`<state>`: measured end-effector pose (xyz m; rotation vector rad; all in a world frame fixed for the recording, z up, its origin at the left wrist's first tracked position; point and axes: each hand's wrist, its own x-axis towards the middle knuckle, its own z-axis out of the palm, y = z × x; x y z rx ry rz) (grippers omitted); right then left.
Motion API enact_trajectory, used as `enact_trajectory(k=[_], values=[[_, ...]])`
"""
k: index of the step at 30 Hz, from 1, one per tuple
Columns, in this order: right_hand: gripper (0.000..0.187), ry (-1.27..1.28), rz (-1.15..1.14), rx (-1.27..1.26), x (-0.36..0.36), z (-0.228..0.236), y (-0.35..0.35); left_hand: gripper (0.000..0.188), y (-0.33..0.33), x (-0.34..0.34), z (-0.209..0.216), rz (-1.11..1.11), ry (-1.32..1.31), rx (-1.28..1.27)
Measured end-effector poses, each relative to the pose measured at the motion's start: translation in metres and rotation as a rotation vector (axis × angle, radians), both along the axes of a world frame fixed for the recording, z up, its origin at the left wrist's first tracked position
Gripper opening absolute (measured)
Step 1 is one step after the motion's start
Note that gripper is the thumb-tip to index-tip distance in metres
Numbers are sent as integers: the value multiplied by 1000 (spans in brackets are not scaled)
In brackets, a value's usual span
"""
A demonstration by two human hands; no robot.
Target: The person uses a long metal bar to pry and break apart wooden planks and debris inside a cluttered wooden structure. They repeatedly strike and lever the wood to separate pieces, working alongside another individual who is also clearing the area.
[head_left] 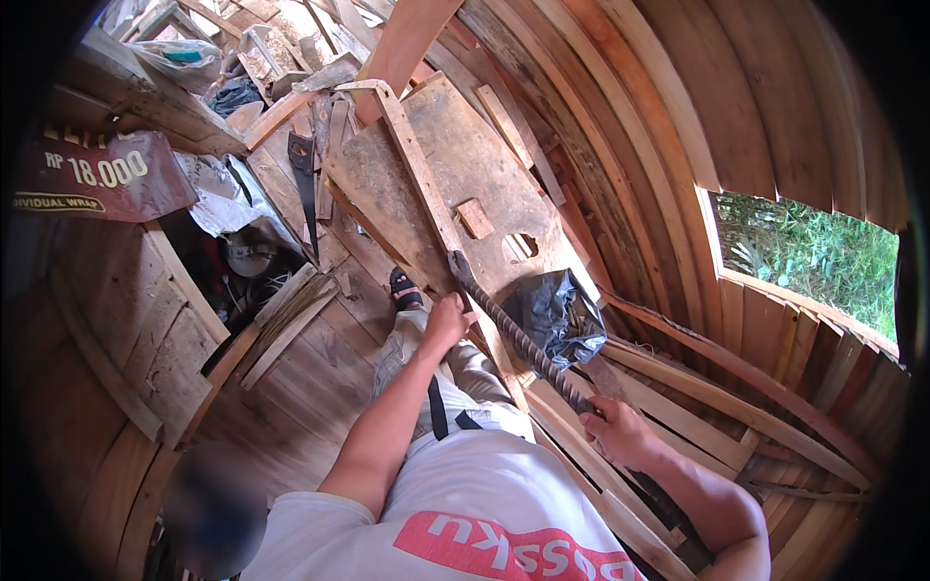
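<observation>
As the right hand (pixel 620 433) clenches a dark ridged metal bar (pixel 521 339), left hand (pixel 447 325) curled (hold unclear from here), beside a long tan wooden batten (pixel 418 172)

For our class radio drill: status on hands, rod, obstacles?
Right hand grips rod; left hand near strip. Rod's tip at strip. Black bag beside rod.

A rough woodworking shop, by its looks: bare plank walls (pixel 775 97) (with 1 opening onto greenery (pixel 848 261)), a board floor (pixel 310 387), loose timber strips (pixel 504 121) and 1 handsaw (pixel 306 194) among scraps.
</observation>
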<state>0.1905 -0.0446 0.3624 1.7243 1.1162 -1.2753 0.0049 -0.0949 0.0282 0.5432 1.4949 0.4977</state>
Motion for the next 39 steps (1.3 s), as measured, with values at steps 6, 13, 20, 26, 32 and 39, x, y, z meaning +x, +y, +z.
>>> enact_trajectory(k=[6, 13, 20, 26, 32, 39], values=[[40, 12, -6, 55, 11, -12, -25, 42, 87, -101, 27, 301, 498, 361], [30, 0, 61, 127, 3, -9, -28, 69, 222, -127, 10, 65, 1105, 561], [43, -15, 36, 68, -8, -6, -38, 61, 187, -120, -28, 185, 1127, 505], [43, -32, 78, 114, -1, -11, -36, 53, 182, -125, -24, 243, 1209, 573], [42, -99, 73, -9, -2, -17, -29, 44, 184, -123, -20, 253, 1206, 521], [40, -65, 37, 53, 6, -25, -47, 38, 185, -122, -20, 215, 1247, 508]])
